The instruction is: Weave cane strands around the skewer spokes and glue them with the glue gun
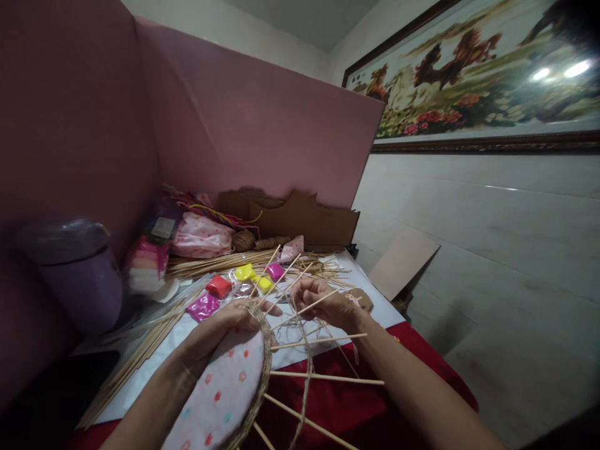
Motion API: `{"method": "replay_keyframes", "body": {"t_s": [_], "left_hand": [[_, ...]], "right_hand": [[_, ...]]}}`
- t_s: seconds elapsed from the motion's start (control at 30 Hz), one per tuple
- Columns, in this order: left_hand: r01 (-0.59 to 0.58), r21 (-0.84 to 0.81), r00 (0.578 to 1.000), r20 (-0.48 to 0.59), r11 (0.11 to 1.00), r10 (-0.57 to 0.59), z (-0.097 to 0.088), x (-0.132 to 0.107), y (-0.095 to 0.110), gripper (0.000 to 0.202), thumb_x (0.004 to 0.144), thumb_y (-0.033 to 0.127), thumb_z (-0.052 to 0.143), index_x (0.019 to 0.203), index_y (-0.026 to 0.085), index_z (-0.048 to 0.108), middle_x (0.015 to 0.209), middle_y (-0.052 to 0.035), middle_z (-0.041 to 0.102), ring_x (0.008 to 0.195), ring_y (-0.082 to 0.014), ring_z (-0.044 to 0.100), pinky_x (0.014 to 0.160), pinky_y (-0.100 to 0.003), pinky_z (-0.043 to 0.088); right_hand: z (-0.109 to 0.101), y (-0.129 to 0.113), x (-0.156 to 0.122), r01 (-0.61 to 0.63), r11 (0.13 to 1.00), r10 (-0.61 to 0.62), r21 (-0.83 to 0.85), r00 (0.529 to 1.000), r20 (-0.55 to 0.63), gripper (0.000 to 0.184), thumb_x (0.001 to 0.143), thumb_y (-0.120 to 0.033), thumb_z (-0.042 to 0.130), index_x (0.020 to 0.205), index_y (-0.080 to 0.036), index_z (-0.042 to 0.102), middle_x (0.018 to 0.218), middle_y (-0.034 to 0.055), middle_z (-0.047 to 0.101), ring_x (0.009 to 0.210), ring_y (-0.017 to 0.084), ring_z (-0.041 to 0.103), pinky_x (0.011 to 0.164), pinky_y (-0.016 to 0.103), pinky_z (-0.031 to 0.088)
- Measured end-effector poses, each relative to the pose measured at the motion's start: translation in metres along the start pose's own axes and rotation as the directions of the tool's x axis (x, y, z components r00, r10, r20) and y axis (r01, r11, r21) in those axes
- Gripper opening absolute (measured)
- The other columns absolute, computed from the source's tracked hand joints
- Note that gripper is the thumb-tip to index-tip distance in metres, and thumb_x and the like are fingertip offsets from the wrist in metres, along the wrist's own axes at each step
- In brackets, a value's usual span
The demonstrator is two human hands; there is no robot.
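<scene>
My left hand is closed around the upper edge of a round floral-fabric disc with a braided twine rim. Thin wooden sticks fan outward from that rim like spokes. A length of twine runs across the sticks, some way out from the rim, up towards my right hand. The fingers of my right hand are bent and pinched together on the twine among the upper sticks; the exact grip is partly hidden. The disc is tilted, and its lower part runs out of view.
Beyond my hands lie red, yellow and magenta packets on a white board. Bundled sticks, a twine ball and cardboard are behind and left. A purple bin stands far left.
</scene>
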State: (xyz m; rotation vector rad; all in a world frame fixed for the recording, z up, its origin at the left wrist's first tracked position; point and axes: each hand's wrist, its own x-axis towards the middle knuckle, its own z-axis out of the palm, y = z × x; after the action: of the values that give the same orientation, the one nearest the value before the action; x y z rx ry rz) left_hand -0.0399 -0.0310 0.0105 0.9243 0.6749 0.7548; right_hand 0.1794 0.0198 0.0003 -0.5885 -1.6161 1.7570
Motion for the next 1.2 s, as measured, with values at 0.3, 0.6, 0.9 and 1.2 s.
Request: {"method": "replay_keyframes", "body": {"t_s": [0.3,0.6,0.9,1.2], "left_hand": [[-0.008,0.029,1.000,0.010,1.000,0.008,0.002,0.000,0.001,0.039,0.062,0.013,0.053,0.099,0.011,0.062,0.066,-0.0113,0.068,0.057,-0.0203,0.061,0.053,-0.028,0.045],[-0.023,0.020,1.000,-0.004,1.000,0.023,0.004,-0.003,0.002,0.035,0.062,0.012,0.054,0.095,0.012,0.063,0.063,-0.0075,0.066,0.058,-0.0197,0.061,0.054,-0.028,0.046],[-0.069,0.042,0.997,-0.039,0.997,0.071,0.005,-0.002,0.001,0.028,0.071,0.021,0.058,0.096,0.011,0.063,0.065,-0.0093,0.067,0.055,-0.0165,0.060,0.051,-0.025,0.044],[-0.118,-0.093,0.992,0.042,0.989,0.122,0.006,-0.001,-0.001,0.039,0.075,0.014,0.053,0.113,0.012,0.051,0.063,-0.0067,0.066,0.055,-0.0175,0.063,0.054,-0.027,0.048]], "right_hand": [[0.008,0.002,0.004,0.051,0.998,-0.054,-0.034,0.996,-0.077,0.035,0.073,-0.044,0.066,0.062,-0.016,0.049,0.051,-0.0070,0.041,0.042,0.004,0.025,0.041,0.022,0.015],[0.018,0.005,0.008,0.028,0.994,-0.048,-0.108,0.981,-0.186,0.037,0.066,-0.047,0.069,0.059,-0.015,0.051,0.045,-0.0087,0.036,0.039,0.003,0.023,0.039,0.021,0.013],[0.021,0.019,0.013,0.027,0.995,-0.052,-0.097,0.964,-0.260,0.035,0.065,-0.045,0.071,0.060,-0.015,0.053,0.043,-0.0083,0.038,0.037,0.003,0.024,0.036,0.020,0.014],[0.025,0.023,0.010,0.049,0.997,-0.064,-0.063,0.963,-0.262,0.032,0.071,-0.042,0.068,0.062,-0.014,0.055,0.043,-0.0083,0.037,0.038,0.003,0.023,0.037,0.020,0.011]]}}
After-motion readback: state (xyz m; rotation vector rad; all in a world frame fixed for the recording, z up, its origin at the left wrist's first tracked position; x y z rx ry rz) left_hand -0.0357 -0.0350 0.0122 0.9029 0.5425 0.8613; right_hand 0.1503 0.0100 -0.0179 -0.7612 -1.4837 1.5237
